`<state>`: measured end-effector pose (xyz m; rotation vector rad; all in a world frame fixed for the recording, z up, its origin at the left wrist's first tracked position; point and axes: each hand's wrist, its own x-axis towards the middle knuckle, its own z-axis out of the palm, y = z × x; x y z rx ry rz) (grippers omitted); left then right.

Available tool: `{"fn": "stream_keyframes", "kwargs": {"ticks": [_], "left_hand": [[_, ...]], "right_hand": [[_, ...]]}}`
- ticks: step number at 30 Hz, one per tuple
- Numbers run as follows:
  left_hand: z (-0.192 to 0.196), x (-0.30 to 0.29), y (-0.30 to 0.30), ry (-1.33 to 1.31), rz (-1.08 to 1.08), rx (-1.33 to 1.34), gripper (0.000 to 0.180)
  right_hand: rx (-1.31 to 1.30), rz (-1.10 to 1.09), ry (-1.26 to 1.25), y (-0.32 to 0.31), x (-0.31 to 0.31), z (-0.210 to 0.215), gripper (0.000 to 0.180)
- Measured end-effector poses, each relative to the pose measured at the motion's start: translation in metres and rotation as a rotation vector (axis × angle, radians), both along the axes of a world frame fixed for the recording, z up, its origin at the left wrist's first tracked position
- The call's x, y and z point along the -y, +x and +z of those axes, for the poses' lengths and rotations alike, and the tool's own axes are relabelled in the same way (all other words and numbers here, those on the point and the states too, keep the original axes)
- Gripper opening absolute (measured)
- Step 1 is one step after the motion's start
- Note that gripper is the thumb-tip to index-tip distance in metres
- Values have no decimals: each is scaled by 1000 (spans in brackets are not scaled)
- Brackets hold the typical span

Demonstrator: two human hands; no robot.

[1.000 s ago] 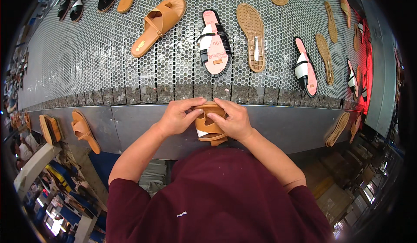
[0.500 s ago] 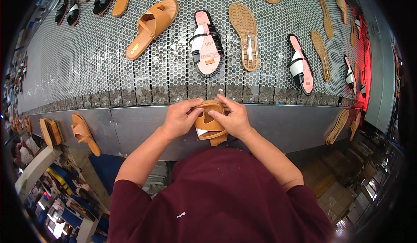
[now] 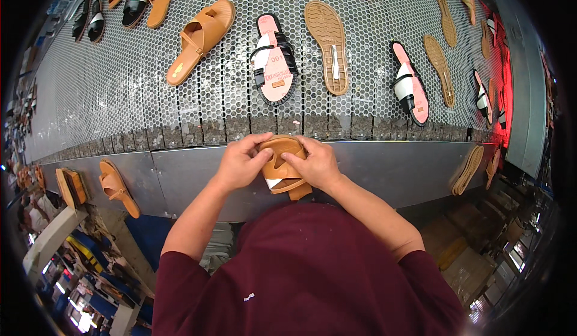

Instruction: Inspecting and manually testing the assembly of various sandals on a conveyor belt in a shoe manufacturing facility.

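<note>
Both of my hands grip a tan sandal (image 3: 281, 171) in front of my body, its rounded end pointing away from me. My left hand (image 3: 243, 160) pinches the left side of that end, fingers over the far rim and thumb by the strap opening. On the other side my right hand (image 3: 315, 160) is closed on the edge, its thumb pressed onto the strap. A white patch shows on the sandal's lower left. Part of its near end is hidden against my dark red shirt.
Beyond the metal ledge (image 3: 372, 168) lies a perforated conveyor (image 3: 228, 99). It carries a tan sandal (image 3: 201, 39), a pink-lined black-and-white sandal (image 3: 277, 66), a tan sole (image 3: 327, 48) and several more. Another tan sandal (image 3: 118, 187) rests on the ledge at left; a sole (image 3: 467, 171) is at right.
The sandals and soles on the conveyor appear shifted slightly left and up. My hands and the held sandal sit a little further left, with the grip much the same.
</note>
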<state>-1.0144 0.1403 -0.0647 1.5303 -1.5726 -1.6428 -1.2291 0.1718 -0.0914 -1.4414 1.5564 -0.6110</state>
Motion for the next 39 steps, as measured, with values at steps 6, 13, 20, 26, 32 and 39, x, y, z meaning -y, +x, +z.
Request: {"fn": "stream_keyframes", "kwargs": {"ticks": [6,13,20,26,32,39], "left_hand": [[-11,19,29,584,80,-480,35],[-26,14,30,457,-28,-394,32],[-17,10,27,498,1,-419,29],[-8,-3,6,300,31,-199,25],[-11,-18,-12,-56,47,-16,22],[-5,-26,-35,-395,90,151,21]], "right_hand": [[51,13,13,-6,-2,7,52],[89,4,45,-13,-5,5,53],[70,43,67,-19,-3,9,54],[82,22,23,-25,-6,10,55],[60,-12,-101,-29,-8,11,53],[18,-25,-222,-32,-7,8,38]]}}
